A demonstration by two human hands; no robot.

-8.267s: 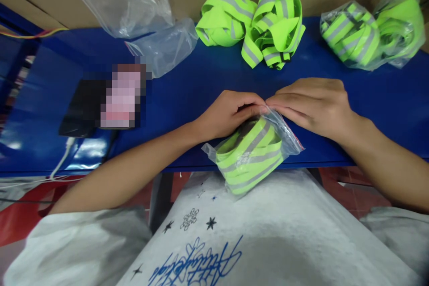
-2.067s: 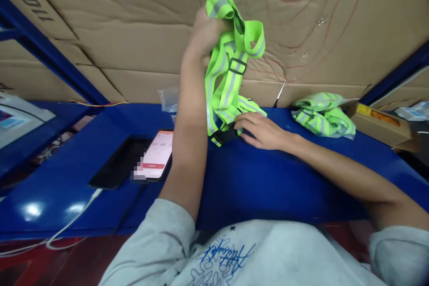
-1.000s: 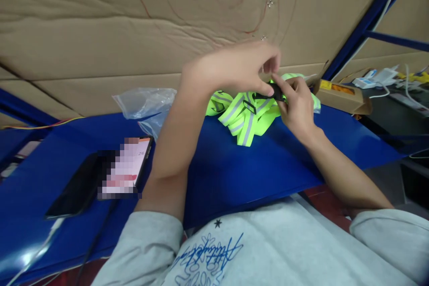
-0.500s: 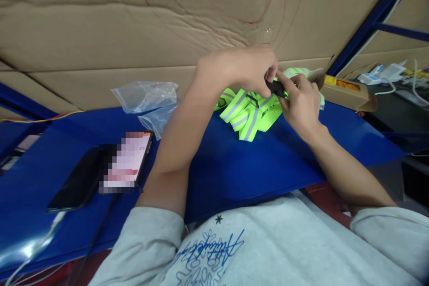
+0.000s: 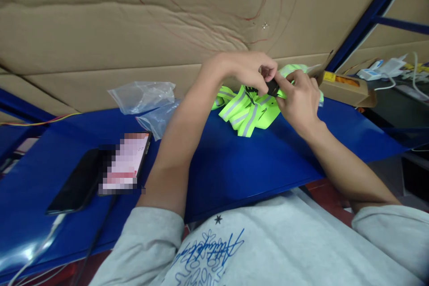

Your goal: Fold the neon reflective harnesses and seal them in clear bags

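Observation:
Neon-yellow reflective straps (image 5: pixel 246 120) with grey stripes lie bunched on the blue table, below and behind my hands. A black plastic buckle (image 5: pixel 273 88) on the straps sits between my two hands. My left hand (image 5: pixel 253 70) is bent over from the left, its fingers curled and its thumb at the buckle's left end. From the right, my right hand (image 5: pixel 300 103) pinches the buckle's other end, where a bit of yellow strap shows. Fingers cover much of the buckle, so I cannot tell whether its halves are joined.
Clear plastic bags (image 5: pixel 142 97) lie left of my left forearm. Nearer me are a dark phone (image 5: pixel 75 181) on a white cable and a lit phone (image 5: pixel 125 163). An open cardboard box (image 5: pixel 345 89) stands at the right, and a cardboard wall (image 5: pixel 100 40) rises behind the table (image 5: pixel 254 165).
The fingers of both hands have shifted slightly around the buckle, and less of it shows now. Black material has come into view under my left hand. The whole view has moved a little.

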